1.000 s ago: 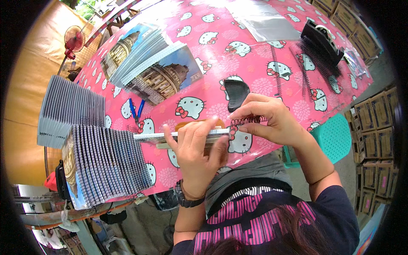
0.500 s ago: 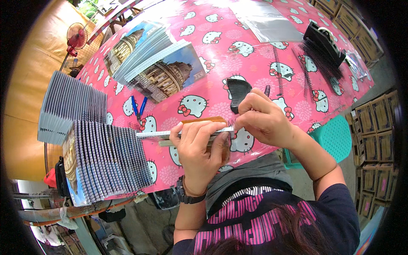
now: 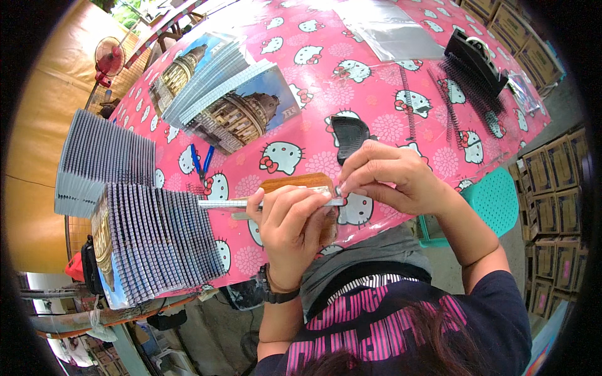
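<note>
My left hand is closed around a thin notebook, held on edge above a wooden board close to the front of the table. Its pale, gridded long edge sticks out to the left of my fingers. My right hand pinches at the notebook's right end, fingertips together. What lies between those fingertips is too small to make out. Just beyond my right hand lies a black curved object, partly covered by it.
Spiral-bound notebooks stand stacked at left, with another stack behind. Notebooks with building covers lie farther back. Blue-handled pliers, black coils, a tape dispenser and clear plastic sleeves are on the pink table.
My right hand has turned and lowered, its fingers now stretched toward the notebook's end. A dark stick-like thing seen above it earlier no longer shows clearly. More of the wooden board is visible.
</note>
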A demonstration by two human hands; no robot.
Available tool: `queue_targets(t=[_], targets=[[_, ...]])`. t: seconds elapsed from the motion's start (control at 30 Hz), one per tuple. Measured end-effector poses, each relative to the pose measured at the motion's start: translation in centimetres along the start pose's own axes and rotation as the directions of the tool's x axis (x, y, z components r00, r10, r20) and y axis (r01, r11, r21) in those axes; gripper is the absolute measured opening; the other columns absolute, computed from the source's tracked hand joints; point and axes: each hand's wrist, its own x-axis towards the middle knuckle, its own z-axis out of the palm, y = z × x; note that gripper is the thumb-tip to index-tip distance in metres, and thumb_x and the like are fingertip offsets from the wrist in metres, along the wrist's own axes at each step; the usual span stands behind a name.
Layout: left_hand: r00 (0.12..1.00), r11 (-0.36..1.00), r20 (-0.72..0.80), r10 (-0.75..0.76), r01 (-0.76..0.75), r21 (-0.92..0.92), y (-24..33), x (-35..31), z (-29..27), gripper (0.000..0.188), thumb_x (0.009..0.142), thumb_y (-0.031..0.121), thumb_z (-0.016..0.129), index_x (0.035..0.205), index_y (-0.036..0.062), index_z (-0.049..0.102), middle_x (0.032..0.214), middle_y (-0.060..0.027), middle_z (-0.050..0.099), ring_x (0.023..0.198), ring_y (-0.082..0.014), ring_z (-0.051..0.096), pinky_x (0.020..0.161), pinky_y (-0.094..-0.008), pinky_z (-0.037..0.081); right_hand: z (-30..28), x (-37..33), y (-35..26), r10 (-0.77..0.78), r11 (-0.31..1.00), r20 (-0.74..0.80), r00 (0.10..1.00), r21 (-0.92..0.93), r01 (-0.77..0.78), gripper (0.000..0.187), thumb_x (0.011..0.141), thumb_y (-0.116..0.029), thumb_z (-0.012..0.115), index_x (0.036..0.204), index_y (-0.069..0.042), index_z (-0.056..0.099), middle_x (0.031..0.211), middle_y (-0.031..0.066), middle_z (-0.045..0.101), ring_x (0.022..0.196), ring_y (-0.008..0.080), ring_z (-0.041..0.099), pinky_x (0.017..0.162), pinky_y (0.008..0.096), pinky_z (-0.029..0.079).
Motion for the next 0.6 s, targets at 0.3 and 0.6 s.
queue_targets(t=[0.3, 0.6], targets=[[0.998, 1.000, -0.066, 0.020, -0.020, -0.004, 0.10, -0.64, 0.25, 0.016, 0.073, 0.010, 0.072, 0.087, 0.0172, 0.070, 0.086, 0.0037, 0.062, 0.088, -0.0160, 0.059, 0.102, -0.0367, 0.024, 0.24, 0.09, -0.60, 0.071, 0.994, 0.010, 0.997, 0.079, -0.072, 0.016, 0.076, 0.001, 0.065, 0.091, -0.006, 0.063, 0.087, 0.0054, 0.063, 0.081, 0.0219, 0.059, 0.071, 0.0326, 0.049], [0.997, 0.999, -0.072, -0.035, 0.035, -0.012, 0.25, 0.02, 0.25, 0.022, 0.069, 0.005, 0.074, 0.087, 0.0115, 0.064, 0.087, -0.0017, 0.065, 0.086, -0.0188, 0.060, 0.098, -0.0379, 0.030, 0.23, -0.22, -0.13, -0.009, 0.999, 0.043, 0.999, 0.043, 0.007, 0.018, 0.075, -0.002, 0.067, 0.092, -0.006, 0.062, 0.084, 0.0063, 0.063, 0.075, 0.0240, 0.059, 0.068, 0.0344, 0.049]])
